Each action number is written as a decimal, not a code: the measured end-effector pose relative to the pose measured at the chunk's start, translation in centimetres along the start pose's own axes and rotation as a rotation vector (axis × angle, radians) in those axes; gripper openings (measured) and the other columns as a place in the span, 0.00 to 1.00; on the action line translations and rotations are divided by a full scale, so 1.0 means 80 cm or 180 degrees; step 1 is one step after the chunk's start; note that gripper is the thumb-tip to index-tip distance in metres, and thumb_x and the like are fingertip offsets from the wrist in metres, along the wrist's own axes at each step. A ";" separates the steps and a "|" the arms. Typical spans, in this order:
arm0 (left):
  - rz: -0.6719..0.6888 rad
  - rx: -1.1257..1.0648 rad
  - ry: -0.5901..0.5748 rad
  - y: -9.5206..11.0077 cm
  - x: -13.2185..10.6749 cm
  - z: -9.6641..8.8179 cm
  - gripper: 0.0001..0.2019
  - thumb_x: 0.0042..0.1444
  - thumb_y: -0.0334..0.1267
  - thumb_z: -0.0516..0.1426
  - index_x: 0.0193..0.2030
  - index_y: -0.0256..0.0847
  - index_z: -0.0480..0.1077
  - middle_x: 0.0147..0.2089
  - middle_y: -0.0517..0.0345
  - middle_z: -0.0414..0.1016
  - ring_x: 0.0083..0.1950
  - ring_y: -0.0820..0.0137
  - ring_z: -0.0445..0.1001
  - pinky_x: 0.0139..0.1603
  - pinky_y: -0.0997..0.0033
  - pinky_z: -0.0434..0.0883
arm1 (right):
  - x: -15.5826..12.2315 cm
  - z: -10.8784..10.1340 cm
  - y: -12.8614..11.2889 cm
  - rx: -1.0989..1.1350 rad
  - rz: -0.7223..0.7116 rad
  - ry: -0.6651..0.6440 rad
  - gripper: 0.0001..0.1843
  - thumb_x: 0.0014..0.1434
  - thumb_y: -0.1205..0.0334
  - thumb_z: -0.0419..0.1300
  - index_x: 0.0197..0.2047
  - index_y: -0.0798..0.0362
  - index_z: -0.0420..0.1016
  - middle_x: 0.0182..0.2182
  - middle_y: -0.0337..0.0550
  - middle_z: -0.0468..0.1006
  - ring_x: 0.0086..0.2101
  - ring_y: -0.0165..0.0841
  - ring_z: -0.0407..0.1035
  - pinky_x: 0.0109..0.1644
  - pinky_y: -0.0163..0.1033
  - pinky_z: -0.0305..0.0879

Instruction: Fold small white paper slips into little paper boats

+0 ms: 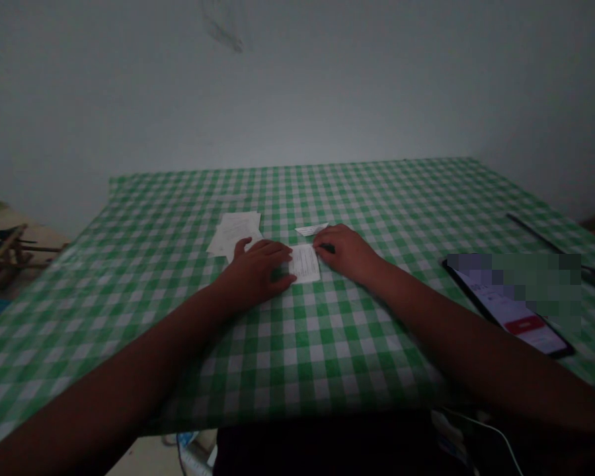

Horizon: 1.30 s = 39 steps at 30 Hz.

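Observation:
A small printed white paper slip point(305, 263) lies on the green-and-white checked tablecloth point(327, 330). My left hand point(258, 270) rests flat on the cloth with fingers stretched out, its fingertips on the slip's left edge. My right hand point(344, 251) lies palm down at the slip's right edge, fingers curled over a small dark object that I cannot make out. A stack of white papers point(234, 233) sits just beyond my left hand. Another small white slip point(311, 229) lies just beyond my right hand.
A phone point(513, 311) with a lit screen lies on the table at the right. A thin dark rod point(535, 231) lies further right near the table's edge. A pale wall stands behind the table. Wooden furniture point(4, 248) stands on the floor at left.

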<state>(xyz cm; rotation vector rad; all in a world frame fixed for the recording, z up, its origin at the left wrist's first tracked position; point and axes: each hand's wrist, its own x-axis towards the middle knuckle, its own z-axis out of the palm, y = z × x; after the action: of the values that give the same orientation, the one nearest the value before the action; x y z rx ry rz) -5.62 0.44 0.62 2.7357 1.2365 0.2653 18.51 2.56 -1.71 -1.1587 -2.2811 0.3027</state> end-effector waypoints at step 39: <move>0.0021 -0.0034 -0.0098 0.002 0.001 -0.003 0.19 0.62 0.49 0.55 0.59 0.51 0.70 0.61 0.55 0.72 0.64 0.55 0.65 0.68 0.36 0.43 | -0.006 -0.033 -0.031 -0.0376 0.0267 -0.1026 0.14 0.65 0.64 0.52 0.32 0.52 0.77 0.34 0.44 0.80 0.36 0.35 0.71 0.40 0.39 0.61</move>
<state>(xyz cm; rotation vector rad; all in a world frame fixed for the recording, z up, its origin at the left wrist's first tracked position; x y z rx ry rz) -5.52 0.40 0.86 2.7248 1.2151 0.2287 18.60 0.51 1.38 -1.3505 -2.5607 0.4177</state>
